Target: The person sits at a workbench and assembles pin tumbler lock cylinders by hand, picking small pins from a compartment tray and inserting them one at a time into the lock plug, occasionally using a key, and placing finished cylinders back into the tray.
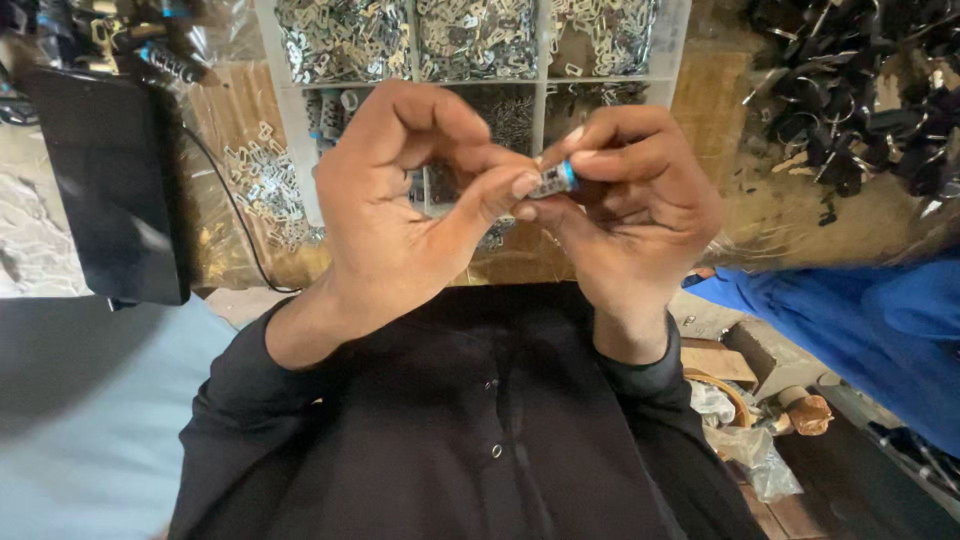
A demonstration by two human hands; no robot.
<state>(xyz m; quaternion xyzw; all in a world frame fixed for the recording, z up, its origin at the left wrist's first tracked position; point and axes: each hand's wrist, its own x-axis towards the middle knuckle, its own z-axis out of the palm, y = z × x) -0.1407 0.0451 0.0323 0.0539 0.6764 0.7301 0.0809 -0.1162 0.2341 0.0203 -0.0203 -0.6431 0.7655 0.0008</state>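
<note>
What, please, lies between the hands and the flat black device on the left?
In the head view, loose small silver metal clips and a thin black cable on the wooden bench.

Lighting was soft, even daylight; centre focus was sharp. Wide-angle distortion curved the frame edges, and the lower-left corner lay shadowed.

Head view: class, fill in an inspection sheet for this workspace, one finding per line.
Surface: brown wooden bench, mostly covered.
Job's things: small silver metal piece with a blue end, pinched between both hands.
Clutter: white compartment tray of silver metal clips; loose clips; heap of black metal parts; black flat slab.
Grippers: left hand and right hand both grip the piece.
Cables: thin black cable.
Surroundings: blue cloth; black sleeves.
</note>
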